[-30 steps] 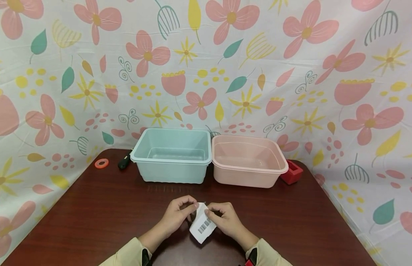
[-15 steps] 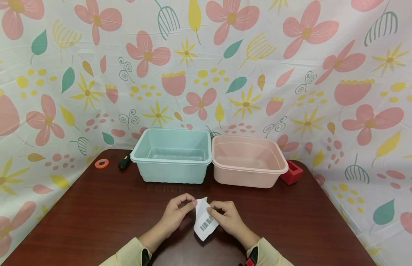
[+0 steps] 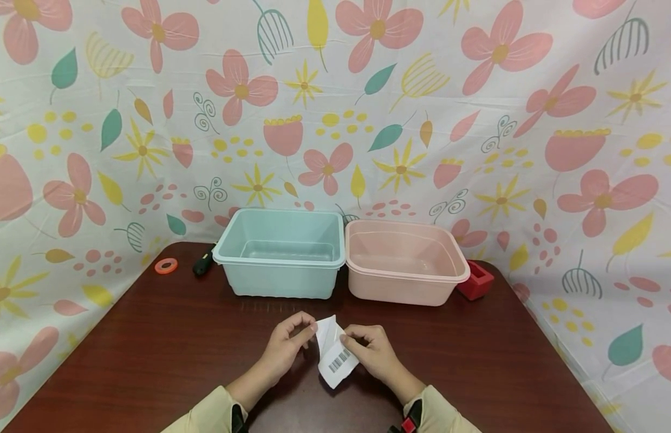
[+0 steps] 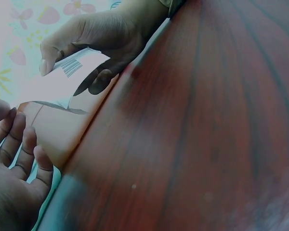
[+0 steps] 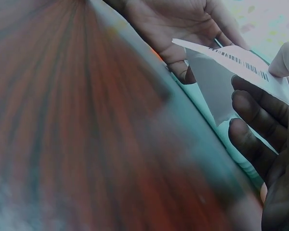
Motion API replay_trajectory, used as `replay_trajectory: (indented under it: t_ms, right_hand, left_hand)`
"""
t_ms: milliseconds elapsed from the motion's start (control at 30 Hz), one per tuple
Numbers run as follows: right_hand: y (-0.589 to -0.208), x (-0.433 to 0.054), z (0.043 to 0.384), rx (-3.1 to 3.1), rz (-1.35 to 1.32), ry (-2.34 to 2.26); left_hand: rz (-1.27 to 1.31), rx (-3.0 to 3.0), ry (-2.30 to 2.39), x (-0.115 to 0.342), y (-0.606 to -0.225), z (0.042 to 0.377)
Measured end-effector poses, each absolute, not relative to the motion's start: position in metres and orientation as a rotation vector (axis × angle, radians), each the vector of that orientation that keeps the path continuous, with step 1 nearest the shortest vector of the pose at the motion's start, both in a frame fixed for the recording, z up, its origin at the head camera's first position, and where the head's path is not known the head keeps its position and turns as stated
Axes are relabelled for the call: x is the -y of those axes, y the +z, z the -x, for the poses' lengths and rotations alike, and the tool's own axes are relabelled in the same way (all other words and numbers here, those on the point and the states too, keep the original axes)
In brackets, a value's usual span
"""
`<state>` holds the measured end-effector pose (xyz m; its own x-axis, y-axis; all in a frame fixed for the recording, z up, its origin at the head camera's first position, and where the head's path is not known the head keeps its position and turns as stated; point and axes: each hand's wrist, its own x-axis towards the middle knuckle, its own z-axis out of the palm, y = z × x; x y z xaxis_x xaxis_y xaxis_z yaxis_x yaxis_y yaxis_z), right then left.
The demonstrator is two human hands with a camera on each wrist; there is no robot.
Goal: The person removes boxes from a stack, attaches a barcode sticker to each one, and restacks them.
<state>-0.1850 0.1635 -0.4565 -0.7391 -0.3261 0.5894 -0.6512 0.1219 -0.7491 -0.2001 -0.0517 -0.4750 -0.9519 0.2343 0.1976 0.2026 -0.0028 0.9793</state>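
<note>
Over the near middle of a reddish-brown wooden surface, a person's left hand pinches the left corner of a folded white barcoded paper between its fingers, while the right hand grips the paper's right edge between thumb and fingers. On the far side, a light blue plastic basin stands left of a pink plastic basin.

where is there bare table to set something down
Bare tabletop lies left of the left hand, in front of the orange ring, and right of the right hand, in front of the red holder. Crowded: the back, with the blue bin beside the pink bin, and between the hands, which hold the white paper.
</note>
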Motion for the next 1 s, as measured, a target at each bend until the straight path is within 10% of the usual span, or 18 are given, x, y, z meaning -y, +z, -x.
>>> replay_trajectory:
  t_ms: [1000]
  right_hand:
    - [-0.454,-0.187,0.198,2.241,-0.746,1.652]
  left_hand:
    - [-0.317,-2.247,2.311,0.052,-0.475,0.203]
